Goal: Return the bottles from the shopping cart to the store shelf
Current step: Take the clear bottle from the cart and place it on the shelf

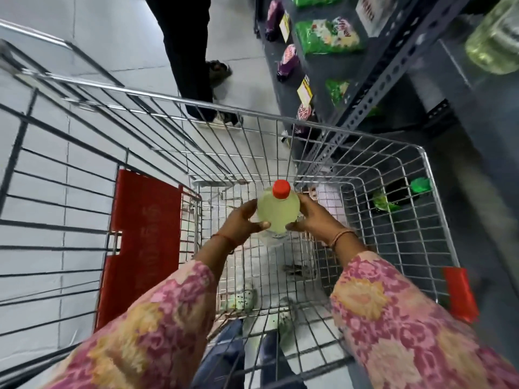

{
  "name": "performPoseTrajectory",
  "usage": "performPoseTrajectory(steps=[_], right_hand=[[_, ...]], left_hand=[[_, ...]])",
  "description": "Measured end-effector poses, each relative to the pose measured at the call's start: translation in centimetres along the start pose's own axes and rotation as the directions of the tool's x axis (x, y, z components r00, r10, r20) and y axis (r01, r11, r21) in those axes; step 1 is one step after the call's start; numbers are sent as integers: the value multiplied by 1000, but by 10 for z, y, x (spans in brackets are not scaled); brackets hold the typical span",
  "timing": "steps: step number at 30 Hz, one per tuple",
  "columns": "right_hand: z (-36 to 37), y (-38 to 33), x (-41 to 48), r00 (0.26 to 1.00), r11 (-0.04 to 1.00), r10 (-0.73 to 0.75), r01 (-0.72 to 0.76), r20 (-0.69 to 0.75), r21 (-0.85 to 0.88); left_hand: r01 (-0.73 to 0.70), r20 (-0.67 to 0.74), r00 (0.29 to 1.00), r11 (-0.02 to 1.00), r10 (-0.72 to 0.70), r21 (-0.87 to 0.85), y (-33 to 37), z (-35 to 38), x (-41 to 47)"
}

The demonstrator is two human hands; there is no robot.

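A bottle of pale yellow-green liquid with a red cap (pixel 278 209) stands upright inside the wire shopping cart (pixel 427 175). Both hands grip its body: my left hand (pixel 243 221) on its left side, my right hand (pixel 314 216) on its right side. The bottle's lower part is hidden by my fingers. At the top right, a similar pale bottle (pixel 494 43) stands on the dark metal store shelf (pixel 393 71).
A person in dark trousers (pixel 185 54) stands on the floor beyond the cart's front. Green and purple packets (pixel 325 37) fill the shelf's lower levels. A second cart with a red flap (pixel 143 242) is nested at the left. A red handle end (pixel 460 293) is at right.
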State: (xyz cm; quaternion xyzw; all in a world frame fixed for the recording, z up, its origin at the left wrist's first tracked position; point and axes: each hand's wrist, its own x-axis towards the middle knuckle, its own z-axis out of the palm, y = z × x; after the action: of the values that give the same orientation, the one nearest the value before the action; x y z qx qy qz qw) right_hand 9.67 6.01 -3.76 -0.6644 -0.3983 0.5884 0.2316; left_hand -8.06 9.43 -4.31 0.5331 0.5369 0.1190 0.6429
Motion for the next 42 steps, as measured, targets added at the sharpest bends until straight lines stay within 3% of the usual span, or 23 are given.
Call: performPoseTrajectory(steps=[2,4,9,15,42], right_hand=[[-2,-16,-21,999,988,-37,37,-7,151],[-4,-36,-42,994,977,-78,92,-82,193],[-14,-111,-111,928,929,-208,286,-309,235],[-23,-168,-160,875,881,-301,407,-378,240],[-41,-172,-201,830,858,-257,432,-496,278]], left_hand=[[-62,-5,998,987,62,-147,20,-5,-19],[-117,-70,992,963,103,-241,47,-10,-38],[-233,-163,965,957,205,-175,130,-27,-94],[-313,-162,944,938,289,-150,185,-35,-133],[-373,-64,927,924,369,-78,216,-14,-149]])
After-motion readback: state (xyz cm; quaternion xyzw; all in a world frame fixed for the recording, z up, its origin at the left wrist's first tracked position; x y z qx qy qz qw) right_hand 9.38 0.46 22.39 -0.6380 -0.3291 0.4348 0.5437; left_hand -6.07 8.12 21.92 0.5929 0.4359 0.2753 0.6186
